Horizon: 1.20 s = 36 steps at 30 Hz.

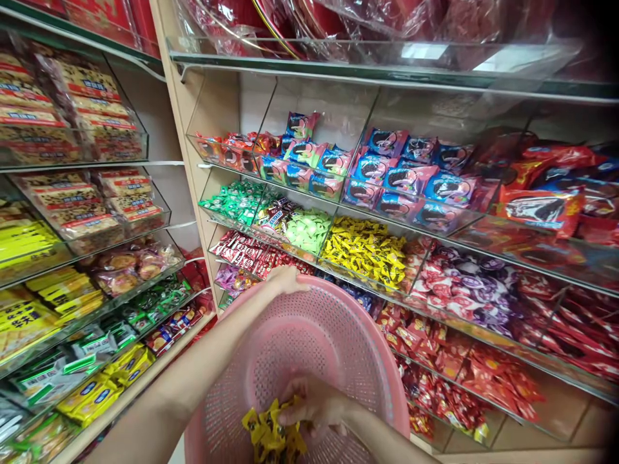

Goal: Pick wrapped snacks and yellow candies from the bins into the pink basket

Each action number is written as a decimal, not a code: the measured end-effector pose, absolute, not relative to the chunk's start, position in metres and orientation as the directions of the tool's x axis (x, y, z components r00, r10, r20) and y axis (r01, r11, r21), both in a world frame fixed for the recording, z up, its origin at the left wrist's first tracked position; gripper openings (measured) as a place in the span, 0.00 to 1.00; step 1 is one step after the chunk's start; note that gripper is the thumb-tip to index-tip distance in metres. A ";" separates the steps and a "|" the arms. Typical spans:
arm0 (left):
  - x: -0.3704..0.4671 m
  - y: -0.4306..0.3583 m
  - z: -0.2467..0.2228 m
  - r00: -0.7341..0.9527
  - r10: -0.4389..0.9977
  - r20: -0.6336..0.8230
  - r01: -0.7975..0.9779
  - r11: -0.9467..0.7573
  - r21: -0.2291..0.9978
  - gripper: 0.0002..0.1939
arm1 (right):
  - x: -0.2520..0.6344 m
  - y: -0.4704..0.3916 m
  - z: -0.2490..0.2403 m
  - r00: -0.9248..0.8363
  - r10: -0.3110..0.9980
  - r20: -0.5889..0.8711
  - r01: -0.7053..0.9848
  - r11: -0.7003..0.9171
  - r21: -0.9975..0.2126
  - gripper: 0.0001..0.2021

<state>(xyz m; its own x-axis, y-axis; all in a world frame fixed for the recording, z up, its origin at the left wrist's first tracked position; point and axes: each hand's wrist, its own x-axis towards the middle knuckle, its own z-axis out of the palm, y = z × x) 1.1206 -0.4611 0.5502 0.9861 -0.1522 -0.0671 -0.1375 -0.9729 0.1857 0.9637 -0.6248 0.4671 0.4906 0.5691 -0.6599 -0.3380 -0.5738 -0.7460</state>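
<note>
My left hand point(285, 281) is closed over the far rim of a pink plastic basket point(358, 303) with many small holes, which tilts toward me. Inside it, low down, lies a small heap of yellow wrapped candies point(271, 435). My right hand point(316, 406) reaches into the basket from the right, its fingers curled around some of these candies; part of the fingers is hidden. Similar yellow wrapped candies point(365, 251) fill a clear shelf bin just beyond the basket.
Clear-fronted bins ahead hold blue-and-pink snack packs point(403, 180), green candies point(236, 201) and purple-and-white candies point(469, 287). At the left, another shelf carries nut bars point(97, 96) and yellow packets point(89, 393). A glass shelf edge point(387, 67) runs across overhead.
</note>
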 end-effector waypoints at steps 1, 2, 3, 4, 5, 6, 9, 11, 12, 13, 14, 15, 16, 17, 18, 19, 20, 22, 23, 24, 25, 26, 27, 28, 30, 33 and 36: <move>1.121 -0.460 0.550 0.986 -0.152 -0.069 -0.138 -0.973 0.184 0.32 | 0.964 -0.625 0.469 0.485 0.567 -0.666 -0.327 -0.589 -0.739 0.24; 1.121 -0.460 0.550 0.986 -0.151 -0.070 -0.136 -0.974 0.181 0.31 | 0.964 -0.625 0.471 0.476 0.565 -0.675 -0.316 -0.606 -0.730 0.24; 1.122 -0.459 0.550 0.986 -0.148 -0.071 -0.133 -0.975 0.179 0.31 | 0.964 -0.625 0.474 0.469 0.564 -0.680 -0.306 -0.618 -0.724 0.24; 1.123 -0.459 0.550 0.987 -0.147 -0.071 -0.132 -0.975 0.177 0.31 | 0.965 -0.625 0.475 0.467 0.562 -0.682 -0.299 -0.625 -0.721 0.24; 1.123 -0.458 0.550 0.987 -0.145 -0.072 -0.131 -0.976 0.175 0.31 | 0.965 -0.625 0.477 0.466 0.562 -0.684 -0.293 -0.631 -0.718 0.25; 1.123 -0.458 0.550 0.987 -0.144 -0.072 -0.130 -0.976 0.173 0.32 | 0.965 -0.625 0.478 0.467 0.561 -0.684 -0.291 -0.633 -0.718 0.25; 1.124 -0.458 0.551 0.986 -0.148 -0.071 -0.135 -0.976 0.171 0.32 | 0.964 -0.624 0.476 0.481 0.561 -0.674 -0.302 -0.615 -0.728 0.25; 1.123 -0.458 0.552 0.986 -0.154 -0.070 -0.140 -0.975 0.172 0.33 | 0.963 -0.624 0.473 0.491 0.566 -0.662 -0.311 -0.595 -0.741 0.24; 1.123 -0.458 0.553 0.985 -0.157 -0.070 -0.143 -0.975 0.172 0.33 | 0.962 -0.624 0.471 0.494 0.568 -0.658 -0.313 -0.590 -0.744 0.23; 1.123 -0.458 0.553 0.985 -0.159 -0.069 -0.146 -0.974 0.172 0.33 | 0.962 -0.624 0.468 0.497 0.568 -0.656 -0.310 -0.590 -0.746 0.24; 1.123 -0.458 0.553 0.985 -0.162 -0.067 -0.148 -0.974 0.172 0.34 | 0.962 -0.624 0.466 0.495 0.567 -0.658 -0.304 -0.596 -0.743 0.24; 1.123 -0.458 0.553 0.984 -0.164 -0.065 -0.151 -0.974 0.171 0.34 | 0.962 -0.624 0.464 0.490 0.567 -0.662 -0.294 -0.608 -0.738 0.25; 1.123 -0.457 0.553 0.984 -0.166 -0.063 -0.153 -0.974 0.169 0.34 | 0.963 -0.625 0.462 0.487 0.566 -0.666 -0.285 -0.617 -0.733 0.26; 1.123 -0.457 0.552 0.984 -0.168 -0.062 -0.156 -0.973 0.168 0.33 | 0.963 -0.625 0.461 0.480 0.567 -0.669 -0.282 -0.623 -0.730 0.27; 1.122 -0.457 0.552 0.983 -0.171 -0.063 -0.159 -0.973 0.166 0.33 | 0.964 -0.626 0.461 0.471 0.569 -0.674 -0.285 -0.625 -0.727 0.28; 1.122 -0.456 0.552 0.983 -0.175 -0.063 -0.162 -0.973 0.165 0.33 | 0.964 -0.626 0.461 0.459 0.572 -0.680 -0.293 -0.625 -0.724 0.29; 1.122 -0.456 0.552 0.982 -0.178 -0.065 -0.165 -0.973 0.164 0.32 | 0.964 -0.626 0.462 0.447 0.575 -0.685 -0.307 -0.621 -0.722 0.30; 1.122 -0.456 0.552 0.981 -0.185 -0.066 -0.172 -0.972 0.161 0.32 | 0.964 -0.625 0.464 0.444 0.583 -0.680 -0.341 -0.592 -0.730 0.30; 1.122 -0.456 0.552 0.980 -0.188 -0.066 -0.176 -0.971 0.160 0.32 | 0.963 -0.625 0.466 0.449 0.591 -0.670 -0.359 -0.567 -0.741 0.29; 1.121 -0.456 0.553 0.979 -0.190 -0.066 -0.178 -0.971 0.159 0.32 | 0.963 -0.625 0.467 0.454 0.605 -0.654 -0.378 -0.534 -0.756 0.27; 1.121 -0.456 0.553 0.979 -0.191 -0.066 -0.179 -0.971 0.158 0.31 | 0.963 -0.624 0.468 0.459 0.622 -0.635 -0.394 -0.498 -0.773 0.26; 1.121 -0.457 0.553 0.979 -0.191 -0.067 -0.179 -0.971 0.158 0.31 | 0.962 -0.624 0.470 0.462 0.638 -0.616 -0.408 -0.464 -0.786 0.24; 1.121 -0.457 0.554 0.980 -0.190 -0.067 -0.178 -0.972 0.157 0.31 | 0.963 -0.624 0.471 0.466 0.649 -0.602 -0.420 -0.437 -0.795 0.22; 1.120 -0.457 0.554 0.980 -0.188 -0.066 -0.176 -0.972 0.156 0.32 | 0.963 -0.624 0.472 0.470 0.655 -0.592 -0.429 -0.416 -0.801 0.21; 1.120 -0.458 0.554 0.981 -0.183 -0.064 -0.171 -0.973 0.157 0.33 | 0.965 -0.624 0.474 0.503 0.639 -0.582 -0.445 -0.387 -0.808 0.20; 1.120 -0.459 0.554 0.982 -0.180 -0.062 -0.168 -0.973 0.159 0.34 | 0.965 -0.621 0.472 0.566 0.580 -0.586 -0.424 -0.405 -0.810 0.19; 1.121 -0.458 0.553 0.982 -0.179 -0.060 -0.168 -0.973 0.158 0.34 | 0.962 -0.615 0.468 0.598 0.524 -0.607 -0.360 -0.501 -0.787 0.18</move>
